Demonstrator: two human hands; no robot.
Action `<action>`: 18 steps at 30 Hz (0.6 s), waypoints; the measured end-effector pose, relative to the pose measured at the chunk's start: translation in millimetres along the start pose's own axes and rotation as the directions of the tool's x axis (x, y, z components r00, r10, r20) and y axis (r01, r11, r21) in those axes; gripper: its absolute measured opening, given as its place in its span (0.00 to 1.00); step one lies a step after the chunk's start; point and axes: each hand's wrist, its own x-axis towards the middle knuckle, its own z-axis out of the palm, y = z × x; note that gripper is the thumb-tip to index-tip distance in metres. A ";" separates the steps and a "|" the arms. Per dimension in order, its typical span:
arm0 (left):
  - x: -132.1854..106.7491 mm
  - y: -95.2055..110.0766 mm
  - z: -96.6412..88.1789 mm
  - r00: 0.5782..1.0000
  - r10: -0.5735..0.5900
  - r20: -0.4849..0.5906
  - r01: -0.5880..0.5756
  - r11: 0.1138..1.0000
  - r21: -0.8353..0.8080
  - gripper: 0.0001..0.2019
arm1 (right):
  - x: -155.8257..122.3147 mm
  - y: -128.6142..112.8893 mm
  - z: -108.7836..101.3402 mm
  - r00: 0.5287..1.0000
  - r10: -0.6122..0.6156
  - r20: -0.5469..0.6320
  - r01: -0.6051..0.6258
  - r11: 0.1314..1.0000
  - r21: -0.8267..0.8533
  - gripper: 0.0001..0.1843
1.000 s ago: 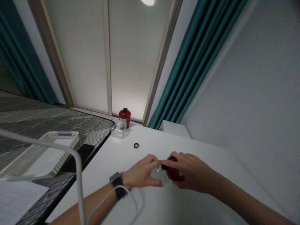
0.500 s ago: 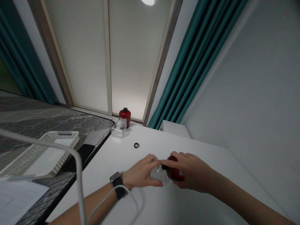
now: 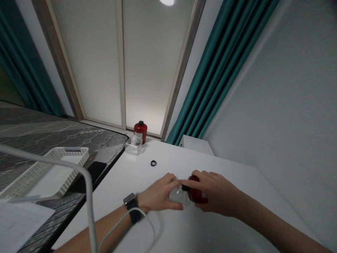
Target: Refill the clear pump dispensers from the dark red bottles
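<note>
Aslant, held red bottle (image 3: 196, 196) beside clear container (image 3: 179, 197), contents unclear.

Container (image 3: 177, 196) left of near bottle (image 3: 198, 195); ring (image 3: 153, 166) beyond, on table (image 3: 173, 160); far bottle (image 3: 142, 130) behind box (image 3: 132, 150).

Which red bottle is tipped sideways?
The red bottle held in the right hand, its black end pointing toward the left hand; the other red bottle stands upright behind the clear box.
</note>
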 end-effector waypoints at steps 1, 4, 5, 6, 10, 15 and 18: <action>0.0 0.1 0.0 1.000 0.000 0.000 0.000 1.000 0.000 0.33 | -0.1 -0.3 0.0 1.000 0.004 0.003 -0.004 1.000 -0.002 0.37; 0.1 0.1 0.2 1.000 -0.002 0.001 0.002 1.000 0.006 0.33 | -0.3 -0.6 -0.1 1.000 0.006 -0.001 -0.006 1.000 0.000 0.37; 0.0 0.0 0.3 1.000 -0.002 0.001 0.002 1.000 0.010 0.33 | -0.3 -0.4 0.0 1.000 0.002 -0.005 -0.002 1.000 0.001 0.37; 0.0 -0.2 0.5 1.000 -0.001 0.000 0.001 1.000 0.015 0.33 | -0.3 -0.1 0.1 1.000 -0.003 -0.009 0.003 1.000 0.002 0.37; -0.2 -1.2 1.0 1.000 0.005 -0.012 -0.005 1.000 0.024 0.31 | -0.6 1.5 1.5 1.000 -0.021 -0.019 0.021 1.000 0.005 0.38; -0.2 -2.1 1.5 1.000 0.012 -0.010 -0.011 1.000 0.029 0.32 | -1.1 1.8 2.2 1.000 -0.020 -0.020 0.020 1.000 -0.003 0.38; -0.3 -2.1 1.5 1.000 0.017 -0.022 -0.016 1.000 0.021 0.32 | -1.1 1.6 2.1 0.999 -0.028 -0.029 0.028 1.000 -0.014 0.38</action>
